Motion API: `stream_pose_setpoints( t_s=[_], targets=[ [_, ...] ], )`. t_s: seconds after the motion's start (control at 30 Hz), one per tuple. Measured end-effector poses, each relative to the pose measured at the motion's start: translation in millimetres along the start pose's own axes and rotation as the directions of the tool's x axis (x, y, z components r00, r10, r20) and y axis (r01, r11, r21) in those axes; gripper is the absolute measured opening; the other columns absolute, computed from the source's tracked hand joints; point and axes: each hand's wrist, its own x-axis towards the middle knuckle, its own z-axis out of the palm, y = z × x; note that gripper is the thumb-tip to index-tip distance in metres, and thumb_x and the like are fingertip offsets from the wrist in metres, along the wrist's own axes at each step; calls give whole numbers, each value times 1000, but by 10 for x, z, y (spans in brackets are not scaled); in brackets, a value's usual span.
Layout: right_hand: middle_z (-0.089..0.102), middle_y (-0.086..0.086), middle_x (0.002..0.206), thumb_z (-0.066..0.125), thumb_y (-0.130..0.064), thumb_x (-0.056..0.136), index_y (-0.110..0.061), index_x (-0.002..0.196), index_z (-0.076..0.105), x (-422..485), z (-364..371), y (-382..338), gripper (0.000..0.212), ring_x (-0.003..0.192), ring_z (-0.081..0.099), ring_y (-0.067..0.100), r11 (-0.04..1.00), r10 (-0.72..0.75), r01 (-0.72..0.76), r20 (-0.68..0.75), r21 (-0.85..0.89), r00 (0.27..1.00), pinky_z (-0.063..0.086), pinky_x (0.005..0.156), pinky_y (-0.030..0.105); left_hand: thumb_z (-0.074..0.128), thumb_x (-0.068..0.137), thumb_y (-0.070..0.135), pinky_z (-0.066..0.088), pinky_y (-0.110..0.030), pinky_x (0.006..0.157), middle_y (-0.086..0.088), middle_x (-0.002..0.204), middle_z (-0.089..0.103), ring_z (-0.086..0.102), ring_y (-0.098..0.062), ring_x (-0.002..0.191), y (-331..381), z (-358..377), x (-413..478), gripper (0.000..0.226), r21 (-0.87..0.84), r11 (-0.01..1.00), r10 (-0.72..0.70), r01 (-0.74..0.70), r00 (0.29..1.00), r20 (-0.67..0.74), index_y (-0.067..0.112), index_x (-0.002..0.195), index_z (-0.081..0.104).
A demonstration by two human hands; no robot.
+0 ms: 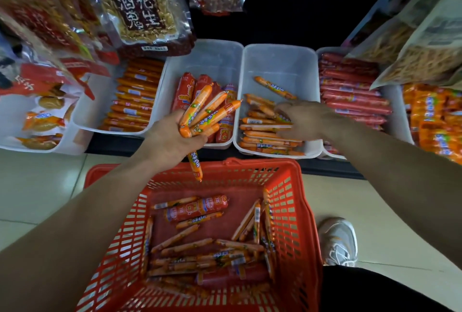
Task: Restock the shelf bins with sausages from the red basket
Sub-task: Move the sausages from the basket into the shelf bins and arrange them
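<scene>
The red basket (297,211) sits on the floor below me with several orange sausages (190,246) and two thicker red ones inside. My left hand (172,139) grips a fanned bunch of orange sausages (207,111) above the basket's far rim; one hangs down from it. My right hand (307,119) reaches into a white shelf bin (280,61) and rests, fingers down, on the thin orange sausages (265,134) stacked at its front. Whether its fingers pinch one is hidden. Another white bin (212,54) to the left holds thick red sausages.
A bin of orange sausages (135,94) stands further left, and bins of red sausages (350,86) and orange packs (435,116) to the right. Snack bags (142,11) hang above the bins. My shoe (340,239) is on the tiled floor right of the basket.
</scene>
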Motion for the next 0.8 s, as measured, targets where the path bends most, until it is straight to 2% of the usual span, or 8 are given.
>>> stream_pose_setpoints(
  t_s=[0.1,0.2,0.33,0.43,0.53,0.63,0.73,0.8],
  targets=[
    [63,3,122,71,-51,81,-27,133,54,-266,59,150,60,109,59,26,991,-29,30,9,-131,1000,51,88,36,79,83,26,52,-28,80,9,92,73,67,-4,90,62,54,-21,28,-7,1000,23,-23,1000,19,28,107,65],
    [67,7,110,65,-45,88,-30,124,60,-356,110,136,39,105,61,31,976,-15,9,-29,-217,999,48,90,36,79,83,25,52,-27,81,9,96,73,66,-4,91,108,106,-50,31,-13,999,33,-33,999,31,26,110,64],
    [65,8,124,52,-40,99,-36,133,57,-405,-11,158,35,112,59,33,992,128,-128,-76,5,989,44,77,33,79,83,27,46,-21,74,13,92,71,63,3,87,142,131,-88,27,-3,999,41,-41,999,30,31,106,63],
    [66,9,122,49,-38,100,-30,131,58,-440,-72,217,32,108,60,34,976,204,-185,-197,112,959,46,78,37,79,83,27,52,-28,82,12,93,73,66,-1,89,130,106,-81,28,-17,999,30,-30,999,31,31,106,64],
    [68,10,120,54,-38,98,-28,130,59,-362,-109,147,34,109,61,34,949,230,-157,-262,272,937,46,80,38,79,83,28,55,-37,90,10,95,74,68,-6,93,96,76,-44,30,-9,1000,16,-16,1000,21,29,109,66],
    [65,6,126,62,-37,95,-27,128,62,-184,-88,-33,35,115,60,28,917,164,-72,-207,392,964,50,91,37,79,82,31,56,-38,90,9,95,74,68,-7,93,90,59,-16,31,-1,1000,7,-7,1000,-1,28,110,67],
    [59,4,133,62,-43,91,-28,132,59,-76,32,-207,44,123,54,28,971,103,-74,-120,228,987,44,97,38,79,82,31,56,-38,89,9,95,74,68,-7,93,114,67,5,31,12,1000,5,-5,1000,-5,28,110,67],
    [56,5,134,59,-44,91,-28,133,59,-109,100,-201,45,125,50,29,982,129,-97,-193,163,973,40,101,43,80,82,29,55,-38,89,9,94,73,68,-7,92,167,96,36,29,23,1000,6,-6,1000,-4,28,108,66]
  ],
)
